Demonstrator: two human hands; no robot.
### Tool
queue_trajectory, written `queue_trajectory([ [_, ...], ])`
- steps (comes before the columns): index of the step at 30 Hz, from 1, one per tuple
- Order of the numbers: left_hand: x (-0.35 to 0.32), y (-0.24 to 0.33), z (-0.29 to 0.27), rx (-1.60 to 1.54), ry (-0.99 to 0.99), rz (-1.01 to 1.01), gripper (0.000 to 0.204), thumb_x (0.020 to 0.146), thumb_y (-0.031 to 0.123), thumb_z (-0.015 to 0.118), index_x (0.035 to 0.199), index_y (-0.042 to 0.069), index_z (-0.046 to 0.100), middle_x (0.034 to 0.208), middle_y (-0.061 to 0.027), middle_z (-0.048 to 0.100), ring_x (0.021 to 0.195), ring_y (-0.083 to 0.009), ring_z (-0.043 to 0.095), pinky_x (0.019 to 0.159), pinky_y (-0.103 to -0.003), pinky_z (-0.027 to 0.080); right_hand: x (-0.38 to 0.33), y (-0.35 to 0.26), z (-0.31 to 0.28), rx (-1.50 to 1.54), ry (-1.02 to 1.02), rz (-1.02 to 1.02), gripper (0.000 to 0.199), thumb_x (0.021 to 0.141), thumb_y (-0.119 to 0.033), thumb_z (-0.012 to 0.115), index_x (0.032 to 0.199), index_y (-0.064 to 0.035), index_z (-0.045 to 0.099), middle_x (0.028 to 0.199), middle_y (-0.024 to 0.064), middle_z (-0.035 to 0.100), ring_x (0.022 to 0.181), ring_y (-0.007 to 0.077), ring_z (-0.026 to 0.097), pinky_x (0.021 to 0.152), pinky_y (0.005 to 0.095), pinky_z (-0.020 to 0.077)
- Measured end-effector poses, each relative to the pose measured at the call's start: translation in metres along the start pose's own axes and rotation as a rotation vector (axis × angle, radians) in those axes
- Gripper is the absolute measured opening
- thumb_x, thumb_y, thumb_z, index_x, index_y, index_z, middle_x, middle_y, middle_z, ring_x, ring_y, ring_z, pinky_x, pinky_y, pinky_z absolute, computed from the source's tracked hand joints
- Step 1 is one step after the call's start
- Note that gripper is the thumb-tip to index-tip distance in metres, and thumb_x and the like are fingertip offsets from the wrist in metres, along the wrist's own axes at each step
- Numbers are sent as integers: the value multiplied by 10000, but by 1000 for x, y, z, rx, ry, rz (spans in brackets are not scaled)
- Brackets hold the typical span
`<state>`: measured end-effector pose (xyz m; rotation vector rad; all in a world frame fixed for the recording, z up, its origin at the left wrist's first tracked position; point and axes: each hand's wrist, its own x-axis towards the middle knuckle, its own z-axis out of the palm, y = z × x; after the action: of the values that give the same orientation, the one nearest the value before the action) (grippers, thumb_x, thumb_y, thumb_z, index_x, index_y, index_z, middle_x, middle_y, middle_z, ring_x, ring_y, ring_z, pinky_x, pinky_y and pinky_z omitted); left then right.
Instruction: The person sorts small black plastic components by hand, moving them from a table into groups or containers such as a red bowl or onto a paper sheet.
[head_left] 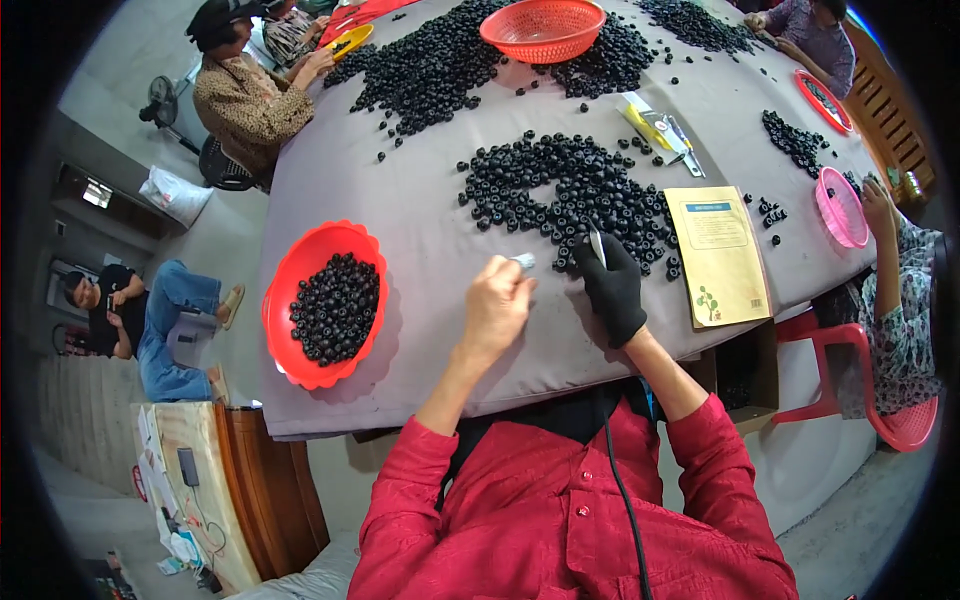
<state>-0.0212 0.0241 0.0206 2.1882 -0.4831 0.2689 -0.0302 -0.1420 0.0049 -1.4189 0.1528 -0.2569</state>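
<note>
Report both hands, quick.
Left hand: bare, closed on a small pale object, exact kind unclear.
Right hand: black-gloved, closed on a slim pale tool; anything else held cannot be told.

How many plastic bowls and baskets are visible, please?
5: red bowl, left; yellow bowl, upper left; orange basket, top; red basket, upper right; pink basket, right. Others may be hidden.

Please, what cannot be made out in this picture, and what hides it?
In the head view:
Lower part of the small whitish object: hidden by the bare left hand.
Lower part of the thin silvery metal tool: hidden by the black-gloved right hand.
Bottom of the red scalloped plastic bowl: under small round black pieces.
Fine print on the yellow rectangular booklet: too small.
</note>
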Motion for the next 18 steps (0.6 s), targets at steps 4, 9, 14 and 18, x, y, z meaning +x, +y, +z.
queue_trajectory([
  [4,21,8,31,154,-62,41,213,714,135,693,857,31,574,858,-124,511,738,-329,577,615,-420,467,-3,3,-6,-11,-12,-38,94,831,-98,581,881,-19,593,741,10,577,672,73,518,612,233,425],
  [9,27,-3,45,164,-118,85,213,726,150,688,853,32,562,861,-134,502,746,-342,574,613,-428,474,-1,12,-8,-49,-15,-40,125,835,-123,604,916,-28,603,787,8,595,716,77,535,635,236,434],
  [14,26,-8,38,125,-81,235,156,762,62,636,895,16,570,823,-107,554,675,-254,582,568,-362,460,-9,-2,-4,-176,-19,-60,162,844,-160,609,936,-27,600,802,26,613,743,68,528,657,255,441],
  [18,27,-22,22,-687,-240,-400,128,885,109,550,956,9,585,707,-77,612,492,-81,532,441,-231,434,-5,5,-6,-207,-23,-84,175,837,-156,613,944,-20,585,793,52,603,736,91,533,654,273,446],
])
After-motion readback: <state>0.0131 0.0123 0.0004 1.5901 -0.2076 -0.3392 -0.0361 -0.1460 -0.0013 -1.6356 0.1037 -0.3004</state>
